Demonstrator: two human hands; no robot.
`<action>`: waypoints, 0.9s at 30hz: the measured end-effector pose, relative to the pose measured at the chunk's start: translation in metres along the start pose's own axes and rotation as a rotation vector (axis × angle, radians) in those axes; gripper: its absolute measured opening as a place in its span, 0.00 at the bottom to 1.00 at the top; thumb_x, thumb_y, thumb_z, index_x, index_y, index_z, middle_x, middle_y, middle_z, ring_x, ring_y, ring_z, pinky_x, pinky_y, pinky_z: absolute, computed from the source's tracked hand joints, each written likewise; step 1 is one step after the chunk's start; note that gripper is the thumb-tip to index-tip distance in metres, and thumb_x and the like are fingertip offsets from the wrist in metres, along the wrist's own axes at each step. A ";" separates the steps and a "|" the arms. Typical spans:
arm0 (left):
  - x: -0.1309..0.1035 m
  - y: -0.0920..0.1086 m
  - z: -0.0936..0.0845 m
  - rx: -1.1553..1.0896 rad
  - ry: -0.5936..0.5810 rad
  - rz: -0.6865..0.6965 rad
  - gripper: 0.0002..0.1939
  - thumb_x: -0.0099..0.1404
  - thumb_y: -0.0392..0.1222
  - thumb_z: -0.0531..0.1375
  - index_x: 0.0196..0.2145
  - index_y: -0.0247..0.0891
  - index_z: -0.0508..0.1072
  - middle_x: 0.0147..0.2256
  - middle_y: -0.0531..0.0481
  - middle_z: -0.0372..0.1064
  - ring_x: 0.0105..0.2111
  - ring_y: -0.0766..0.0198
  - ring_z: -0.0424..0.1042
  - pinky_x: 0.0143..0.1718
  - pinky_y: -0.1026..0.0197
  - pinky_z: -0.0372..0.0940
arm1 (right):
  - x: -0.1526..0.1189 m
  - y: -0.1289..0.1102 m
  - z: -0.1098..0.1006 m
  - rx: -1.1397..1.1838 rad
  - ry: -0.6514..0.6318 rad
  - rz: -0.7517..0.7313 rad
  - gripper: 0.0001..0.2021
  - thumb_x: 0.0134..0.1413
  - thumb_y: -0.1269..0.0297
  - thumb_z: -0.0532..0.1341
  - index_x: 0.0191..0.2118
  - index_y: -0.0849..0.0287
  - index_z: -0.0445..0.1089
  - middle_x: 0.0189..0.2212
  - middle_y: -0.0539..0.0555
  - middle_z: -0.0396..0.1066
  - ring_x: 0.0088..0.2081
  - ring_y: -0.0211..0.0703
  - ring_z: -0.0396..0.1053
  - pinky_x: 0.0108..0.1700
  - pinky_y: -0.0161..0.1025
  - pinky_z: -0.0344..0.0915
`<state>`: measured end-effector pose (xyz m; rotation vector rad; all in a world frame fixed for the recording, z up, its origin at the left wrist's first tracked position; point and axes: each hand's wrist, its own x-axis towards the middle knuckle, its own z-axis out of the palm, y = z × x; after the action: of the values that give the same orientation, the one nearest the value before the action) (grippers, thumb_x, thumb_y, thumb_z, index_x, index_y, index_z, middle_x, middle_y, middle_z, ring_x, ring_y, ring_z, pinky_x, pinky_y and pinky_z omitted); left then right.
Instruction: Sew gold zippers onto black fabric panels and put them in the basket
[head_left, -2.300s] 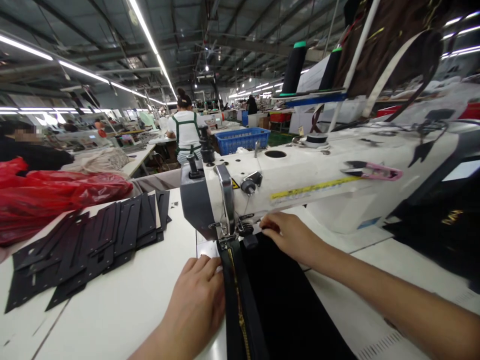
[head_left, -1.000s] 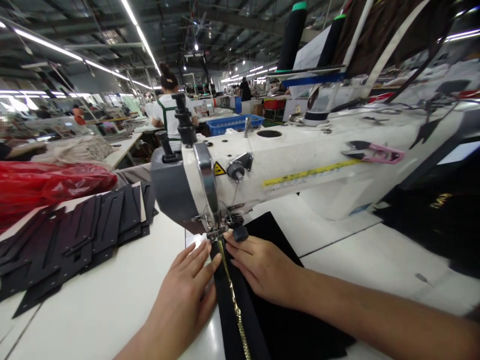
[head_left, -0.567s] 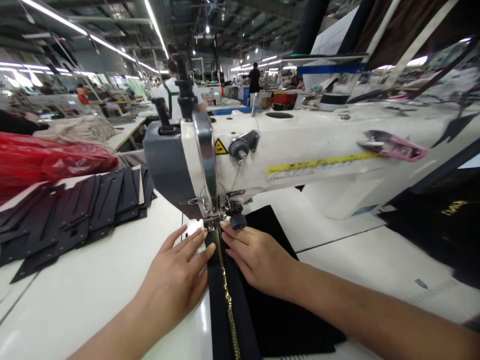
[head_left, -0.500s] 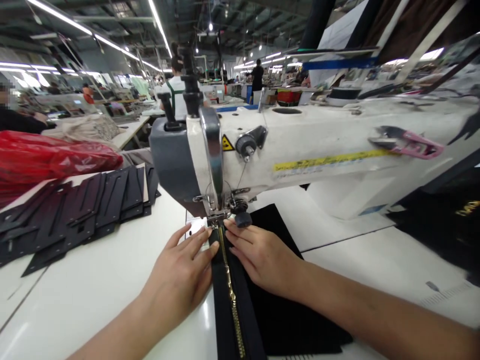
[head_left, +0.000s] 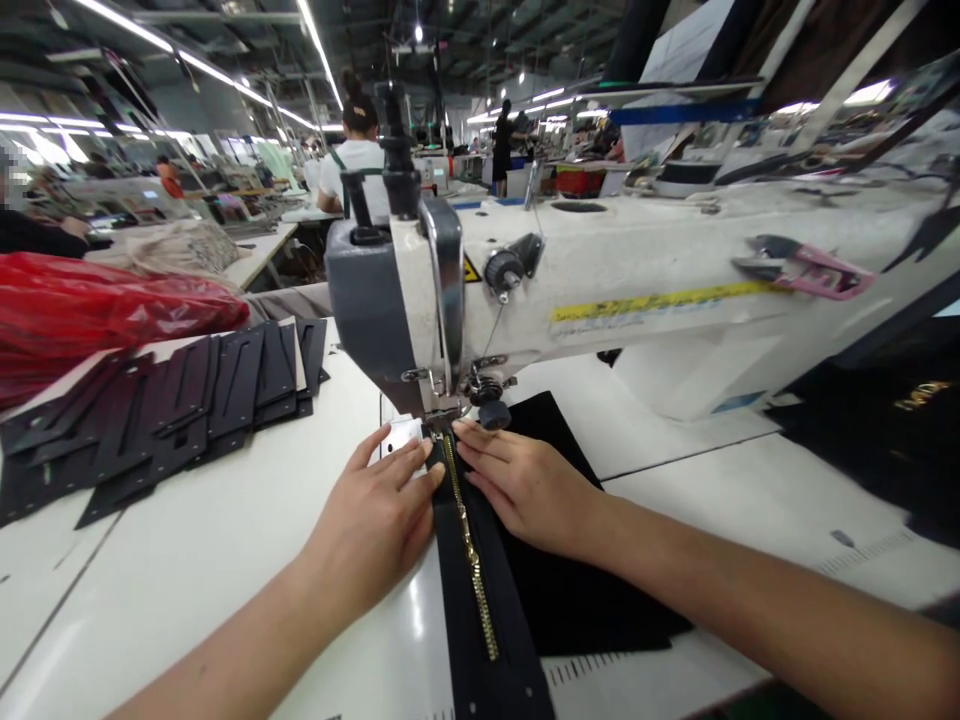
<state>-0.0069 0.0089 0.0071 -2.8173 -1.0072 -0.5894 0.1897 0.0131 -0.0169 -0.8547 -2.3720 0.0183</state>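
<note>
A black fabric strip with a gold metal zipper [head_left: 463, 515] runs lengthwise under the presser foot [head_left: 441, 418] of a white sewing machine [head_left: 637, 250]. The zipper's slider and the lower end of its teeth face me. My left hand [head_left: 379, 505] rests at the strip's left edge, fingers spread and thumb beside the zipper teeth. On the right side of the strip, my right hand [head_left: 536, 490] lies flat, its outstretched fingertips close to the presser foot. Beneath that hand spreads a larger black fabric piece [head_left: 577, 600]. The needle tip is too small to make out.
Dark slotted pieces [head_left: 172, 410] lie overlapped at the left, before a red plastic bag [head_left: 112, 310]. Pink-handled snippers [head_left: 817, 270] rest against the machine arm. Black fabric [head_left: 862, 430] lies at the right. Other people [head_left: 356, 150] are farther back.
The zipper strip has moved a little away from me under the presser foot, and its lower end now shows. Both hands keep their places on it. The camera view has shifted slightly.
</note>
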 end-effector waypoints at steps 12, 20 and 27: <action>-0.001 0.000 0.003 -0.006 0.042 -0.048 0.15 0.55 0.32 0.50 0.39 0.33 0.72 0.40 0.40 0.71 0.45 0.55 0.69 0.53 0.45 0.55 | 0.007 -0.029 -0.025 0.115 -0.140 0.152 0.13 0.47 0.72 0.56 0.41 0.63 0.68 0.46 0.60 0.64 0.48 0.51 0.60 0.51 0.50 0.57; -0.004 0.003 -0.003 -0.075 0.009 -0.136 0.16 0.51 0.31 0.51 0.38 0.35 0.71 0.42 0.41 0.71 0.47 0.55 0.68 0.55 0.43 0.52 | 0.024 -0.035 -0.034 0.183 -0.386 0.355 0.16 0.36 0.68 0.64 0.36 0.61 0.65 0.39 0.56 0.63 0.42 0.49 0.60 0.44 0.45 0.59; -0.010 -0.003 0.008 -0.057 -0.021 -0.137 0.28 0.44 0.33 0.54 0.46 0.36 0.70 0.47 0.42 0.68 0.50 0.52 0.64 0.57 0.42 0.48 | 0.030 -0.041 -0.018 0.122 -0.304 0.418 0.13 0.36 0.67 0.63 0.32 0.62 0.65 0.40 0.58 0.64 0.42 0.49 0.62 0.43 0.43 0.60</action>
<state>-0.0134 0.0070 -0.0040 -2.8256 -1.2137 -0.6124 0.1578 -0.0055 0.0224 -1.3501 -2.3854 0.4871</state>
